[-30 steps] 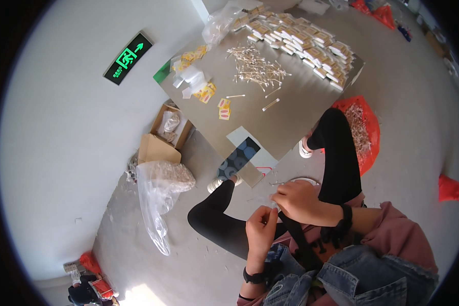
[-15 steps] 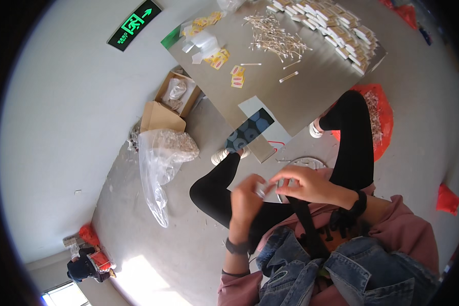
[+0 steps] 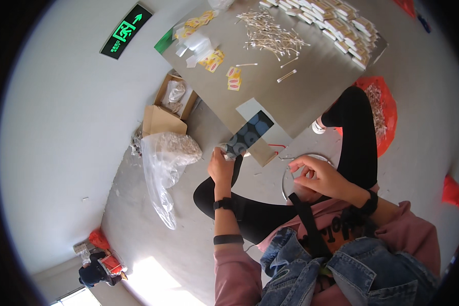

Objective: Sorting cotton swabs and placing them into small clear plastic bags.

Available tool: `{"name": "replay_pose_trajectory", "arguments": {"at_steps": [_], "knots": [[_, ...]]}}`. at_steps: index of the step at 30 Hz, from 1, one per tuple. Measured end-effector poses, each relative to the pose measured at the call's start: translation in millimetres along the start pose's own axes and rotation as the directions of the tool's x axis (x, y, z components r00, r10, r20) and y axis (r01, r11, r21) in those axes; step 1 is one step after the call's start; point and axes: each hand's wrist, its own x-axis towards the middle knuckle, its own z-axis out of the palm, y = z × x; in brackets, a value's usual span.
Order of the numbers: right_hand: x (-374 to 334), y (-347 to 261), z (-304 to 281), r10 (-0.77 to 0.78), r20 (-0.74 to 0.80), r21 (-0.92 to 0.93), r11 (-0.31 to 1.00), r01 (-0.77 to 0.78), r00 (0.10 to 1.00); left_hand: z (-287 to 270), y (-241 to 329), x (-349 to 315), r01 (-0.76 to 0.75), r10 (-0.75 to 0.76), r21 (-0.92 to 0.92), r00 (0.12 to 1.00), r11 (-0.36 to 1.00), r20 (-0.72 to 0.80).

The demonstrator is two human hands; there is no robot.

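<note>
My left hand (image 3: 220, 167) is raised beside the table's near-left corner, just below a dark hexagon-patterned strip (image 3: 250, 133). Its fingers are closed together; a small whitish bit shows at the tips, in front of my shoe, and I cannot make out what it is. My right hand (image 3: 316, 177) hovers over my lap, with fingers curved, thumb and forefinger apart, and nothing clear between them. Cotton swabs (image 3: 275, 35) lie loosely piled on the metal table (image 3: 209, 86). Yellow-and-white cards (image 3: 233, 79) and clear plastic bags (image 3: 199, 46) lie to their left.
Stacked white packs (image 3: 336, 25) cover the table's far right. A red bag of swabs (image 3: 380, 112) stands beside my right leg. On the floor at left are an open cardboard box (image 3: 163, 120) and a filled clear bag (image 3: 171, 153). A round-framed stool (image 3: 285, 183) shows below.
My hands were together over my lap with a bit of clear plastic between them. Now the left has moved away, up and left toward the table corner; the right has shifted slightly right.
</note>
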Motion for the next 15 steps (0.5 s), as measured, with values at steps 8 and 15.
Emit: {"name": "replay_pose_trajectory", "arguments": {"at_steps": [8, 15], "knots": [[-2, 18, -16, -0.054, -0.098, 0.004, 0.998, 0.055, 0.994, -17, 57, 24, -0.324, 0.319, 0.234, 0.946, 0.917, 0.059], [10, 10, -41, 0.016, -0.063, -0.021, 1.0, -0.018, 0.998, -20, 99, 25, -0.311, 0.287, 0.168, 0.946, 0.935, 0.151]]}}
